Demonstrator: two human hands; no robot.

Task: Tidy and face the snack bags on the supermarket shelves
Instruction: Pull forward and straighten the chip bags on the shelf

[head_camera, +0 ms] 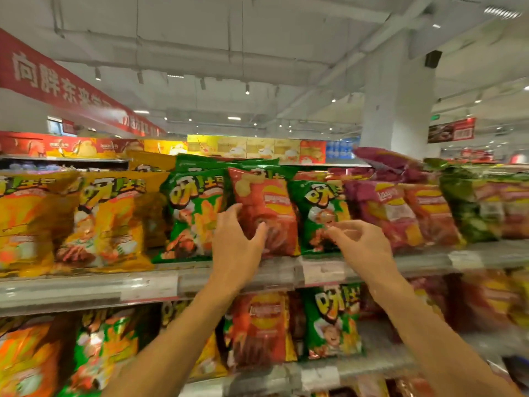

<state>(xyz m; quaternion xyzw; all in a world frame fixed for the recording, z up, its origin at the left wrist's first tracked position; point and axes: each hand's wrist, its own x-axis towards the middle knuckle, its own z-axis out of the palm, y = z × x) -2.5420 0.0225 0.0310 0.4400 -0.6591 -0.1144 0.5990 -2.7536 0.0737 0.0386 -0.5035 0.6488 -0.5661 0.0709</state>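
Head view: left hand [237, 239] spread, fingers touching red chip bag [266, 216] upright on upper shelf [86, 290] between green bags. Right hand [357, 242] loosely curled, grip apparently empty. Risk: shove could topple neighbouring green bag [320, 216] off edge.

I'm in a supermarket aisle: steel shelves [86, 290] packed with snack bags [114, 219], price-tag strips [323, 272] on the edges, a red banner [57, 81] far left, ceiling spotlights [247, 89] overhead.
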